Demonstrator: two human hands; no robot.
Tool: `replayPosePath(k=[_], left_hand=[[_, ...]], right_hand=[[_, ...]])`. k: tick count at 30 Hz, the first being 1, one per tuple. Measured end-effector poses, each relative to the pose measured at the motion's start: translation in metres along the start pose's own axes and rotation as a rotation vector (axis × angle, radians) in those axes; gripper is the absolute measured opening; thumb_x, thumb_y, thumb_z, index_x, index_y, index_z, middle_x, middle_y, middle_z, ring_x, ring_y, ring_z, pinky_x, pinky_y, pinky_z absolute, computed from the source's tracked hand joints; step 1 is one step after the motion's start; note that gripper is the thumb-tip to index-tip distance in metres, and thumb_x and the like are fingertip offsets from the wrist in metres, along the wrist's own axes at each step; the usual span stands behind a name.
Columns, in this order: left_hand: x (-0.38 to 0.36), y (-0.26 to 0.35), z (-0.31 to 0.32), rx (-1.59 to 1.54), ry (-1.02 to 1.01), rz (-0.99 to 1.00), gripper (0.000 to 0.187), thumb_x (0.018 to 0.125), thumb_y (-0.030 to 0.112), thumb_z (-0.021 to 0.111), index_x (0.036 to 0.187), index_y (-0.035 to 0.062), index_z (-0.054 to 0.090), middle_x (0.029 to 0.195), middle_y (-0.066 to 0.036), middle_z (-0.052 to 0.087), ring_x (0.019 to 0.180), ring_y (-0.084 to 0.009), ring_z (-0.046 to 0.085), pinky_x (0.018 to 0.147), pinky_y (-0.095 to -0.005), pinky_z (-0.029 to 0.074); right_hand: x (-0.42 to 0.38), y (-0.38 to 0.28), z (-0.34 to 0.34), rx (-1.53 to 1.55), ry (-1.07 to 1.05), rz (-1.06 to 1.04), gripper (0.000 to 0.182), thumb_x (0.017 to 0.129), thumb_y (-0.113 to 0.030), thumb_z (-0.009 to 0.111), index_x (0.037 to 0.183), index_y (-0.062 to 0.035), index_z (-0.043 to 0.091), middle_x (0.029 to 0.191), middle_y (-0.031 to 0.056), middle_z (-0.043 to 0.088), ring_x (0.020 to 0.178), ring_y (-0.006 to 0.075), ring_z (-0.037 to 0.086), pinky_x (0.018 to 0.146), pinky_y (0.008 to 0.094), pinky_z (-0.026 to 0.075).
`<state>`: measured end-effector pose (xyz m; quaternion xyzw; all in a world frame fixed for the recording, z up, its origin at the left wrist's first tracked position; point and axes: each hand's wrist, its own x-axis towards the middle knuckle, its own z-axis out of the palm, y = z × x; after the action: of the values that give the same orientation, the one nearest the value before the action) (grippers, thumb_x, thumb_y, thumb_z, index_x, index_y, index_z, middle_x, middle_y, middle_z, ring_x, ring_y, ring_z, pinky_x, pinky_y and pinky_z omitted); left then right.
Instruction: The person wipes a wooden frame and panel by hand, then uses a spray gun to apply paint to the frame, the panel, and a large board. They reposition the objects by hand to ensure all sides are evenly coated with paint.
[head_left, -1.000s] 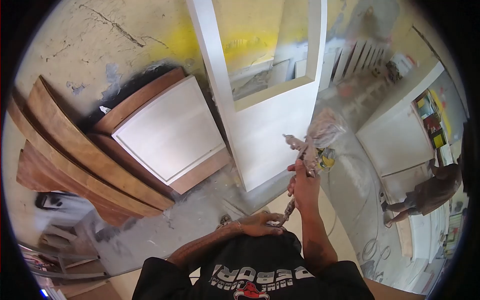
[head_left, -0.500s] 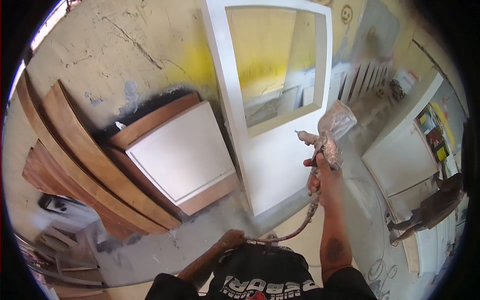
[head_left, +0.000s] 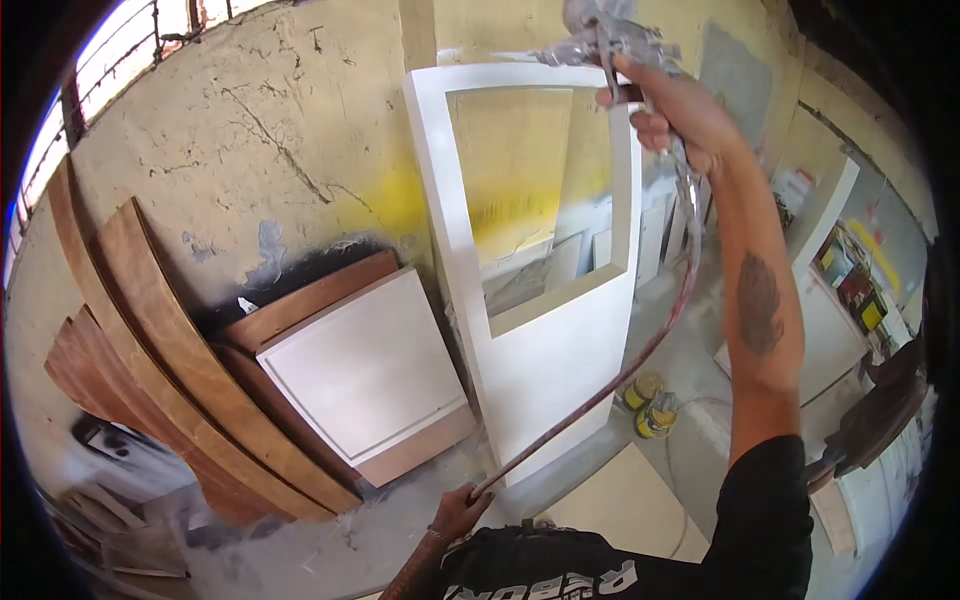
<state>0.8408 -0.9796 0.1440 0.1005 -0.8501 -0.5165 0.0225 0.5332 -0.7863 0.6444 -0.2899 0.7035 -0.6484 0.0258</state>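
Observation:
My right hand (head_left: 685, 115) is wrapped around the handle of a paint-smeared spray gun (head_left: 625, 45), held high with its nozzle pointing left. The gun is level with the top of a tall white door-like panel (head_left: 560, 390) that has a large cut-out in its upper half; a pale streak shows by the nozzle. From the gun's handle a stained hose (head_left: 615, 385) runs down to my left hand (head_left: 460, 512), which is closed around it near my waist. The gun's cup is partly cut off by the view's upper edge.
At left, curved brown wooden boards (head_left: 190, 340) and a white cabinet panel (head_left: 365, 365) lean against the wall. Paint cans (head_left: 655, 415) stand on the floor right of the tall panel. Another person (head_left: 875, 410) is at far right, near a cabinet (head_left: 815, 325).
My right hand has lifted the spray gun from beside the panel's middle to its top edge. The hose now stretches straighter. My view has shifted, and the paint cans have come into sight.

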Motion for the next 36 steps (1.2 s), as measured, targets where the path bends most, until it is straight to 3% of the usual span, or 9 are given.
replayPosePath(k=[6, 15, 17, 24, 26, 27, 29, 32, 36], left_hand=[[0.011, 0.048, -0.005, -0.026, 0.042, 0.099, 0.032, 0.087, 0.028, 0.072, 0.076, 0.0022, 0.059, 0.054, -0.006, 0.048, 0.05, -0.0123, 0.043, 0.049, -0.034, 0.039], [0.02, 0.071, 0.016, -0.174, -0.067, -0.026, 0.03, 0.088, 0.028, 0.071, 0.104, 0.003, 0.068, 0.063, 0.003, 0.053, 0.061, -0.0067, 0.048, 0.055, -0.028, 0.042], [0.024, 0.078, 0.022, -0.177, -0.107, -0.019, 0.036, 0.09, 0.028, 0.071, 0.115, 0.003, 0.065, 0.067, 0.002, 0.054, 0.061, -0.0065, 0.047, 0.056, -0.0268, 0.042], [0.032, 0.087, 0.041, -0.2, -0.132, 0.05, 0.047, 0.09, 0.028, 0.07, 0.126, 0.0004, 0.059, 0.077, 0.0, 0.058, 0.068, -0.0073, 0.05, 0.063, -0.025, 0.045], [0.035, 0.088, 0.047, -0.229, -0.128, 0.071, 0.05, 0.091, 0.027, 0.069, 0.13, 0.0003, 0.055, 0.081, -0.002, 0.059, 0.071, -0.0088, 0.053, 0.067, -0.0259, 0.047], [0.036, 0.091, 0.047, -0.227, -0.131, 0.073, 0.05, 0.091, 0.027, 0.069, 0.13, 0.0003, 0.055, 0.081, -0.002, 0.059, 0.071, -0.0088, 0.053, 0.067, -0.0259, 0.047], [0.035, 0.097, 0.049, -0.224, -0.143, 0.053, 0.052, 0.091, 0.026, 0.068, 0.133, 0.0004, 0.052, 0.085, -0.003, 0.061, 0.076, -0.0103, 0.055, 0.072, -0.0274, 0.048], [0.035, 0.109, 0.046, -0.202, -0.156, 0.051, 0.053, 0.09, 0.027, 0.068, 0.132, -0.0002, 0.052, 0.09, -0.004, 0.063, 0.082, -0.0113, 0.057, 0.076, -0.0284, 0.049], [0.034, 0.108, 0.049, -0.215, -0.143, 0.023, 0.053, 0.09, 0.026, 0.068, 0.132, -0.0009, 0.052, 0.093, -0.005, 0.065, 0.084, -0.0117, 0.059, 0.078, -0.0287, 0.05]], right_hand=[[0.048, -0.016, -0.022, -0.123, -0.099, -0.075, 0.036, 0.099, -0.035, 0.056, 0.114, -0.0025, 0.059, 0.078, -0.0026, 0.052, 0.047, 0.0003, 0.033, 0.037, 0.0185, 0.029], [0.092, 0.036, -0.106, -0.206, 0.329, -0.008, 0.041, 0.093, -0.039, 0.066, 0.105, -0.0006, 0.06, 0.073, -0.001, 0.048, 0.049, 0.0064, 0.038, 0.039, 0.0228, 0.033], [0.098, 0.049, -0.125, -0.231, 0.423, -0.056, 0.037, 0.091, -0.034, 0.067, 0.079, -0.0006, 0.057, 0.063, 0.0029, 0.051, 0.041, 0.0119, 0.041, 0.035, 0.0299, 0.035], [0.117, 0.076, -0.175, -0.398, 0.608, -0.099, 0.047, 0.091, -0.041, 0.067, 0.068, 0.0, 0.06, 0.05, 0.0029, 0.046, 0.037, 0.0158, 0.043, 0.036, 0.0329, 0.036], [0.123, 0.082, -0.187, -0.485, 0.699, -0.117, 0.051, 0.09, -0.041, 0.066, 0.064, 0.0016, 0.059, 0.052, 0.0069, 0.052, 0.039, 0.0194, 0.051, 0.036, 0.0357, 0.039], [0.123, 0.082, -0.189, -0.484, 0.704, -0.117, 0.051, 0.09, -0.041, 0.066, 0.064, 0.0016, 0.059, 0.052, 0.0069, 0.052, 0.039, 0.0194, 0.051, 0.036, 0.0357, 0.039], [0.123, 0.082, -0.191, -0.662, 0.802, -0.067, 0.049, 0.089, -0.039, 0.064, 0.082, 0.0092, 0.067, 0.069, 0.0235, 0.066, 0.056, 0.0352, 0.066, 0.054, 0.0446, 0.053], [0.163, 0.122, -0.226, -0.831, 1.032, -0.26, 0.053, 0.089, -0.044, 0.065, 0.078, 0.0074, 0.067, 0.061, 0.0192, 0.063, 0.05, 0.0304, 0.064, 0.049, 0.0427, 0.051], [0.161, 0.134, -0.228, -0.86, 1.047, -0.228, 0.052, 0.088, -0.044, 0.065, 0.083, 0.0081, 0.068, 0.065, 0.0232, 0.066, 0.056, 0.0333, 0.067, 0.056, 0.0441, 0.053]])
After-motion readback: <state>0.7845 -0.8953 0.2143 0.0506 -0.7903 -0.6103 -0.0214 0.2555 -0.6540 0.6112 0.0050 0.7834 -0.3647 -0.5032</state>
